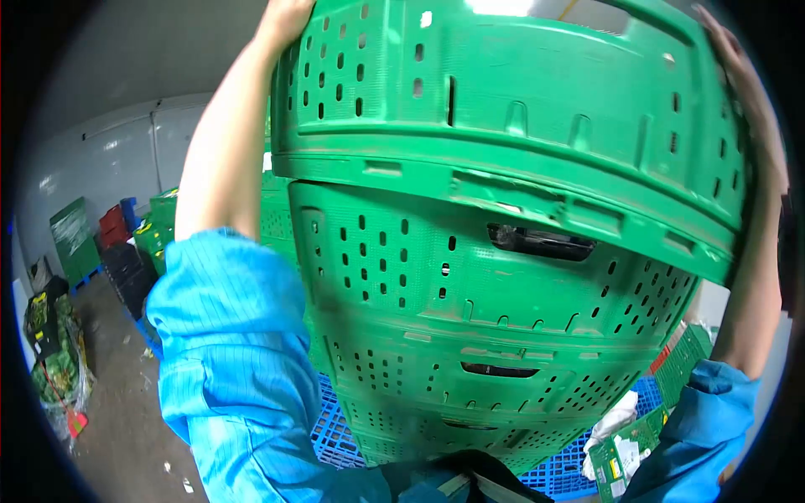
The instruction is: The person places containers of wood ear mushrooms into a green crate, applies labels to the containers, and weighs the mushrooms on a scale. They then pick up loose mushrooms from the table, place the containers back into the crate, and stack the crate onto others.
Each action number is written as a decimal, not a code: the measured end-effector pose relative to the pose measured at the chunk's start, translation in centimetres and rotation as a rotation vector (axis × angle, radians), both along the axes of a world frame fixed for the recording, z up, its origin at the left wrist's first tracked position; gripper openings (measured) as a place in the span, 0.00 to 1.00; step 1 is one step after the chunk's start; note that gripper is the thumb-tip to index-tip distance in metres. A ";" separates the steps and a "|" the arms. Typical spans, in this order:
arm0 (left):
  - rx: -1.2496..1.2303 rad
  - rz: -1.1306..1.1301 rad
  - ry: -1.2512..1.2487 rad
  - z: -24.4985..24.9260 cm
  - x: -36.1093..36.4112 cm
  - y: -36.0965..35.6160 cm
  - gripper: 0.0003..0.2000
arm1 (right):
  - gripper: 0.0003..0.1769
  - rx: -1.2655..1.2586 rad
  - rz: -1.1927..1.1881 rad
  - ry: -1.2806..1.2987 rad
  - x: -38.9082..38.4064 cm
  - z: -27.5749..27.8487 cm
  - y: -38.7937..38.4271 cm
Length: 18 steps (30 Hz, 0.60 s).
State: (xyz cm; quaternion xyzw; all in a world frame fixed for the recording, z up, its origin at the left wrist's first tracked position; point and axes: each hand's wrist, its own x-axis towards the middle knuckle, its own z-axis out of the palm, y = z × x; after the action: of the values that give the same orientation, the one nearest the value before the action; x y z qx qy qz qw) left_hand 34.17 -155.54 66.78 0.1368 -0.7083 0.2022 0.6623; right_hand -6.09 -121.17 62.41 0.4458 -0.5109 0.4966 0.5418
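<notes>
A green plastic crate [520, 92] with slotted walls fills the upper part of the view, directly in front of me. My left hand [288, 18] grips its upper left side, the fingers partly out of frame. On the opposite side my right hand [742, 71] holds the crate's right edge. The held crate sits tilted over a second green crate [402, 243], overlapping its top rim. Below that, further green crates [402, 369] continue the stack down to a blue slatted pallet [335, 423].
Along the left wall stand a wrapped green stack [74, 239], a red crate [114, 226] and black crates [130, 277]. A plastic bag of green produce [59, 352] lies on the floor [117, 402]. At lower right are a labelled green crate [616, 465] and white sheeting [616, 415].
</notes>
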 end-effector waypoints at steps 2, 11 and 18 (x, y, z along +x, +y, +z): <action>-0.035 -0.073 0.048 -0.8 -0.2 -1.8 0.21 | 0.25 0.124 -0.003 0.084 -3.1 1.8 -1.5; -0.078 0.195 -0.047 -1.7 -3.9 0.4 0.23 | 0.26 -0.013 -0.275 -0.259 -1.8 -1.5 -6.8; -0.311 -0.032 -0.161 3.2 -1.2 -14.1 0.24 | 0.22 -0.133 -0.375 -0.006 -5.2 -4.0 -8.0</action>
State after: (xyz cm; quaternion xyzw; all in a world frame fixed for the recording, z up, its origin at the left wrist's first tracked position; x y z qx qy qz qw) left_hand 33.00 -169.69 69.97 0.0048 -0.7211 0.3093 0.6199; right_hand -11.28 -129.16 58.40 0.3046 -0.5528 0.4211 0.6514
